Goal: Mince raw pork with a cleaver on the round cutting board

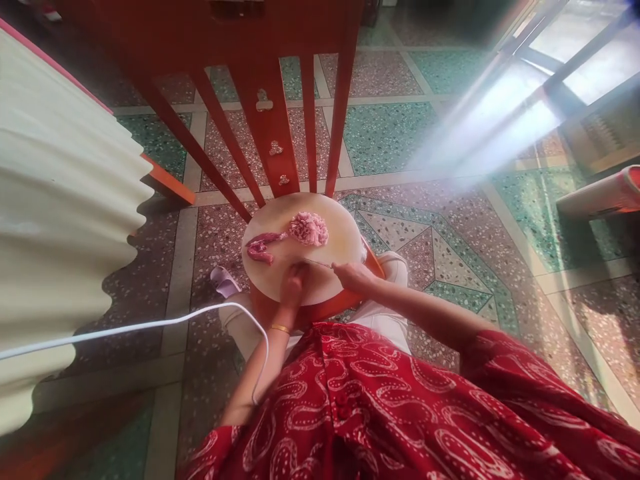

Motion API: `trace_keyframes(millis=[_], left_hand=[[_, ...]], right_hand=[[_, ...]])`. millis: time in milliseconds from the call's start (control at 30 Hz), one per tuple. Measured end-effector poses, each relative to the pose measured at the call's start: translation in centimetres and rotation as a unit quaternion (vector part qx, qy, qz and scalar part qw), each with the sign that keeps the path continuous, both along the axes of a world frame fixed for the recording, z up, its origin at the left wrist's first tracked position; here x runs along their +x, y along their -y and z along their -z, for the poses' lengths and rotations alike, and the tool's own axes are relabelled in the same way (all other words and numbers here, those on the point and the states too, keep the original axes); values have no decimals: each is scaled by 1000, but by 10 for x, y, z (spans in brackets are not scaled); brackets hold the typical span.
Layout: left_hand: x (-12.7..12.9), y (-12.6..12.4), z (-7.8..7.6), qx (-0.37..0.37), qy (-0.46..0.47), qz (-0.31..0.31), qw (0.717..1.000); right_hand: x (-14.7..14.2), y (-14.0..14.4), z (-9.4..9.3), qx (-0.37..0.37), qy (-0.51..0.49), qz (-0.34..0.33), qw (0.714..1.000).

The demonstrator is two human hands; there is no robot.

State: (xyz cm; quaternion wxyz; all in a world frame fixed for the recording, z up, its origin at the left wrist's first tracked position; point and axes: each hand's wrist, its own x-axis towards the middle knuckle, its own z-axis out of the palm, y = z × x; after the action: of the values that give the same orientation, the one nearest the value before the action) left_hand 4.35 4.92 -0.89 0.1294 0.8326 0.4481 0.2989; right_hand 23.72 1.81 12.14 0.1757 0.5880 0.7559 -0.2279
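A round pale cutting board (340, 233) rests on an orange stool in front of me. On it lie a pile of chopped pink meat (309, 229) and a longer uncut strip of meat (261, 248) to its left. My left hand (293, 283) presses down on the board's near part, fingers closed over something small that I cannot make out. My right hand (354, 275) grips a knife (320, 264) whose thin blade points left toward my left hand.
A red wooden chair back (280, 120) stands right behind the board. A cream corrugated sheet (55, 220) fills the left side. A white cable (150, 325) crosses the terrazzo floor to my left arm. A slipper (224, 280) lies left of the stool.
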Motion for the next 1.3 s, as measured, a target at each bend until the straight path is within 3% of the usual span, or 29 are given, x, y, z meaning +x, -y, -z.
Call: trace_keyframes(millis=[133,333,433,700,1000,1300], left_hand=[[1,-1,1,-1,-5,-9,1000],[1,-2,1,-7,-9,-1,1000],[1,-2,-2,-10,-20,-7,1000],[-1,2,-9,-28,-3,-37,999],[-3,5,-15,-35,17,-35,999],[2,-3,-11,-44,-12,-17,999]], right_hand=[[-1,2,0,3,-15,-11,1000],[-48,-32,5,3,-66,-7,998],[-56,-38,6,15,-90,-14,996],[-3,3,-4,17,-1,8,1000],[-27,15,-4,1,-4,38,999],[-68,-42,-5,-40,-78,34,996]])
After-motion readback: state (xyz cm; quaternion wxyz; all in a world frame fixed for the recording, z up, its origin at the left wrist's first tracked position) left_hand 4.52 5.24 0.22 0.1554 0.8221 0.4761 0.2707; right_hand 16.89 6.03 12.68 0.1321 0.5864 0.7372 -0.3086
